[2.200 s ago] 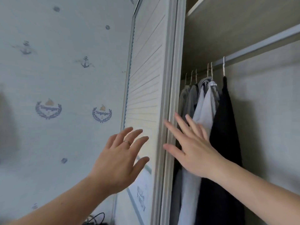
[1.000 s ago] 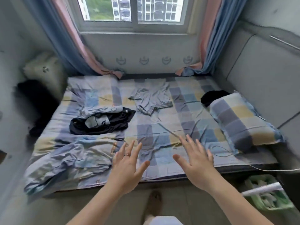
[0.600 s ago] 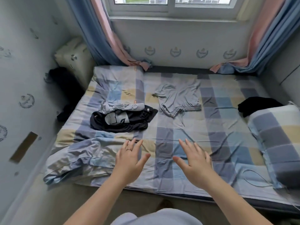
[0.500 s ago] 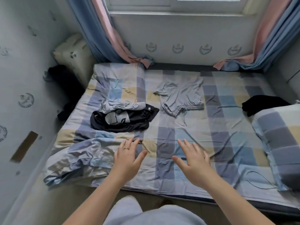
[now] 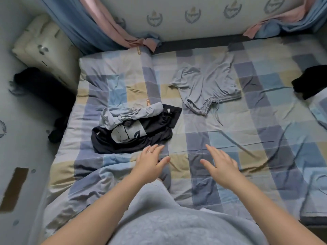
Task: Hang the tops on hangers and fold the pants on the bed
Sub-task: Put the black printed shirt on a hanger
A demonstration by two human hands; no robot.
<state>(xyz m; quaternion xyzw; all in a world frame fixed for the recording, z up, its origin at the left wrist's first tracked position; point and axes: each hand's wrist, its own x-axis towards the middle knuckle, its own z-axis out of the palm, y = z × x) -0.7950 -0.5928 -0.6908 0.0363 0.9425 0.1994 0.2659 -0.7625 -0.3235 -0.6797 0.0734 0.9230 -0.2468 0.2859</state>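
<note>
Two-handedly hovering over the bed [image 5: 265, 138], left hand [image 5: 150, 163] just beside the black top [image 5: 155, 131], right hand [image 5: 221, 167] apart, both spread and empty; grey print [image 5: 127, 133], orange tag [image 5: 148, 102] unreadable.

A cream padded cushion [image 5: 42, 50] sits in the upper left corner. Along the top hang blue and pink fabric curtains [image 5: 99, 27], beside pale wallpaper [image 5: 212, 27] printed with grey wreath emblems.

Matt creased cloth bed sheet [image 5: 221, 138]; black garment [image 5: 150, 131] perhaps slightly glossy.
</note>
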